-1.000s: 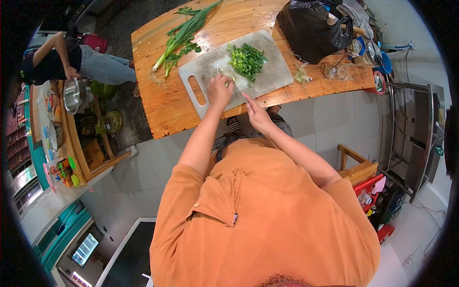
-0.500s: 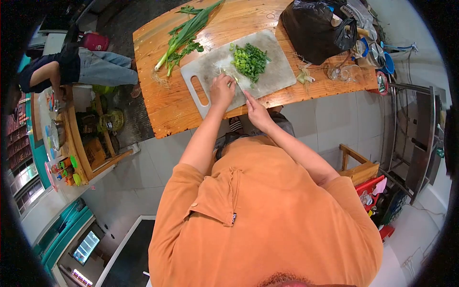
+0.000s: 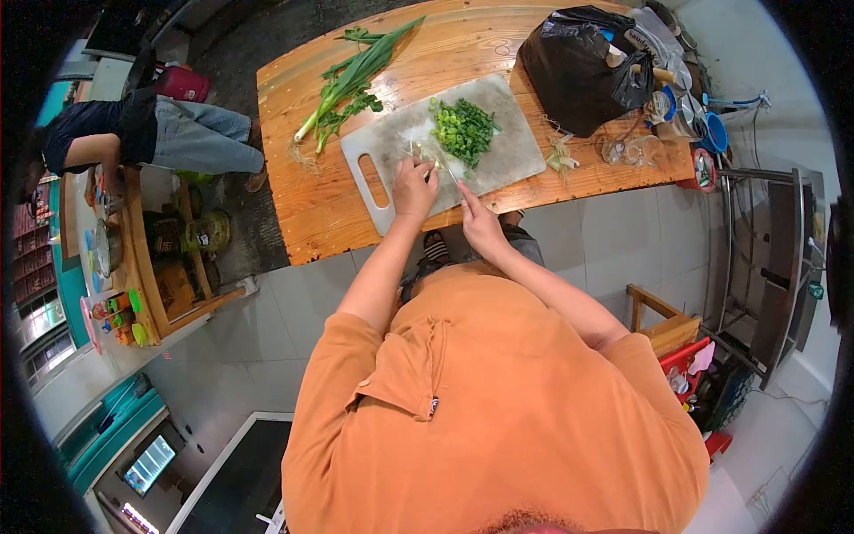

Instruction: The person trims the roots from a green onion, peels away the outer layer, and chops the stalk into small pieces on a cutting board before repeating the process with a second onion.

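Observation:
A white cutting board (image 3: 516,133) with a handle slot lies on the wooden table (image 3: 307,214). Chopped green onion (image 3: 465,131) is heaped at its middle. My left hand (image 3: 414,189) has its fingers bent together over the board's near part, on a small pale piece of onion (image 3: 418,151). My right hand (image 3: 482,226) is closed round a knife (image 3: 452,175), its blade pointing to the pale pieces beside my left fingertips. Whole green onions (image 3: 356,71) with roots and leafy herbs (image 3: 342,113) lie to the left of the board.
A black plastic bag (image 3: 578,76) stands at the table's back right. Near it are onion trimmings (image 3: 560,156) and a clear glass (image 3: 614,151). Another person (image 3: 178,129) stands at the left by a wooden counter (image 3: 142,258). A wooden stool (image 3: 667,329) is at the lower right.
The view has shifted slightly, so the table and board appear a little lower. Both hands stay at the board's near side, and the knife has moved only slightly.

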`<state>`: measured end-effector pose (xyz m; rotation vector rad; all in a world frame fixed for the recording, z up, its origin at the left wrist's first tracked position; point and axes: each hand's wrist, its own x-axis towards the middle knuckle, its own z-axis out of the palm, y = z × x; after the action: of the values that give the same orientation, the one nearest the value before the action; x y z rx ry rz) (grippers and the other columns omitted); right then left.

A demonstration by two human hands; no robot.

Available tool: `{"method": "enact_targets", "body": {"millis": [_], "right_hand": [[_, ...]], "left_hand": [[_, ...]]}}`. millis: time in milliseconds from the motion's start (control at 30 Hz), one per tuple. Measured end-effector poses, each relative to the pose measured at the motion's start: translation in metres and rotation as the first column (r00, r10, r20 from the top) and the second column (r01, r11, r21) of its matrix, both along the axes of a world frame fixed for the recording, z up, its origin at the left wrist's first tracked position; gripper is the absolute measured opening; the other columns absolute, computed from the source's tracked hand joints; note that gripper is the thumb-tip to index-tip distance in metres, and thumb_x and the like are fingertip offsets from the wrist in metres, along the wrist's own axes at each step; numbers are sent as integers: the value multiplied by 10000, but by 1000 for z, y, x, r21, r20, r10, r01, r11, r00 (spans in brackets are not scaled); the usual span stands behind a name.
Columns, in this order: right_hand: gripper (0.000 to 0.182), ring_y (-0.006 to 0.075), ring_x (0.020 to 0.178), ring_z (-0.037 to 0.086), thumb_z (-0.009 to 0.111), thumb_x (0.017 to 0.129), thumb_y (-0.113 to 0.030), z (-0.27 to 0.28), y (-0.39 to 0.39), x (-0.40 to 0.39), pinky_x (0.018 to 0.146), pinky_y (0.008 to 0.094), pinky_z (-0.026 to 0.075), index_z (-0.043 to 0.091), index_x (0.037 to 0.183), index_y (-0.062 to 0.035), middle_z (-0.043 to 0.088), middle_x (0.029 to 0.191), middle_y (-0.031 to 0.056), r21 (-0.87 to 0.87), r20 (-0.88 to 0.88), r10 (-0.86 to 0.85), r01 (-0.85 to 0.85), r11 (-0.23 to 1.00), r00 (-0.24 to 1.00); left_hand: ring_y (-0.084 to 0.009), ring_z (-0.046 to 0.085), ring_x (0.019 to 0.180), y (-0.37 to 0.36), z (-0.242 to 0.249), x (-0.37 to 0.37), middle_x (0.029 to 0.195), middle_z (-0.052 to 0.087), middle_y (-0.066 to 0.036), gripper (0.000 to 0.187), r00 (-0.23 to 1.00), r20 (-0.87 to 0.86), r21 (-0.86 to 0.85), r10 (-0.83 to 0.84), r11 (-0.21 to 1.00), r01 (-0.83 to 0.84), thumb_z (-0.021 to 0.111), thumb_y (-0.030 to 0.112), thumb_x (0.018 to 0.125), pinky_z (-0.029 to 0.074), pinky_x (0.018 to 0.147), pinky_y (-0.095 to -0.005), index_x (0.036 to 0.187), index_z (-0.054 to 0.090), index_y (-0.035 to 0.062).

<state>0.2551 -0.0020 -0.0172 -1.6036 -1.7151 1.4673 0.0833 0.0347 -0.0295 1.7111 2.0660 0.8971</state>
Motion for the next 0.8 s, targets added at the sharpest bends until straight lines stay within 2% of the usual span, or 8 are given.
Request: {"method": "enact_targets", "body": {"millis": [333, 400, 433, 500, 600, 667, 767, 800], "right_hand": [[480, 333, 1218, 598, 403, 1070, -160, 6, -4, 1, 1021, 348, 440, 369, 1548, -195, 567, 1383, 235, -86, -10, 89, -90, 992, 996], [460, 459, 1000, 636, 407, 1061, -204, 6, -6, 0, 899, 460, 495, 397, 1521, -185, 647, 1078, 312, 66, -38, 71, -69, 995, 997], [460, 459, 1000, 636, 407, 1061, -204, 9, -6, 0, 899, 460, 495, 397, 1521, -185, 647, 1078, 312, 66, -35, 74, -72, 995, 997], [466, 309, 1323, 530, 395, 1072, -154, 15, -3, 1, 1089, 346, 394, 383, 1538, -161, 514, 1460, 212, -129, -51, 77, -83, 988, 996], [456, 303, 1350, 506, 389, 1071, -150, 12, -3, 2, 1109, 349, 378, 396, 1527, -129, 511, 1463, 212, -76, -93, 65, -72, 994, 993], [453, 304, 1364, 492, 387, 1071, -149, 11, -4, 2, 1117, 346, 369, 399, 1523, -114, 507, 1467, 211, -78, -93, 72, -79, 994, 993], [452, 307, 1387, 468, 385, 1069, -145, 5, -2, 1, 1132, 339, 351, 399, 1516, -79, 497, 1478, 205, -56, -92, 74, -80, 995, 993], [459, 399, 1309, 517, 385, 1075, -227, -4, -3, 3, 1078, 399, 412, 386, 1528, -158, 536, 1409, 249, 12, -59, 99, -98, 995, 993]], "left_hand": [[-297, 614, 993, 4, -5, -4, 973, 706, -65, 78, 1000, -13, 48, -2, 999, 2, 731, 116, 810, 504, 890, -409, 868, 761, 72], [-300, 616, 986, 6, -6, -5, 966, 705, -65, 70, 1000, -10, 54, -4, 999, 5, 733, 116, 803, 504, 888, -409, 852, 754, 70], [-301, 615, 983, 6, -8, -4, 963, 702, -66, 64, 1000, -20, 56, -8, 998, 9, 732, 118, 802, 503, 886, -411, 841, 749, 70], [-303, 614, 979, 9, -10, -4, 960, 700, -67, 59, 999, -30, 63, -9, 998, 11, 732, 120, 800, 503, 883, -412, 829, 745, 71], [-308, 610, 967, 7, -13, -5, 944, 689, -75, 55, 1000, -13, 61, -7, 998, 8, 719, 127, 808, 504, 867, -423, 803, 730, 73], [-329, 595, 1014, 7, -5, -5, 993, 681, -103, 85, 1000, 6, -49, -9, 999, 9, 711, 129, 842, 497, 881, -427, 876, 741, 57], [-331, 594, 1031, 5, 2, -6, 995, 674, -103, 84, 1000, -8, -78, -19, 997, 19, 716, 124, 838, 496, 886, -434, 887, 746, 63], [-332, 593, 1038, 5, 4, -5, 1004, 674, -108, 91, 1000, -1, -90, -13, 996, 13, 717, 120, 838, 495, 896, -433, 899, 749, 60]]}}
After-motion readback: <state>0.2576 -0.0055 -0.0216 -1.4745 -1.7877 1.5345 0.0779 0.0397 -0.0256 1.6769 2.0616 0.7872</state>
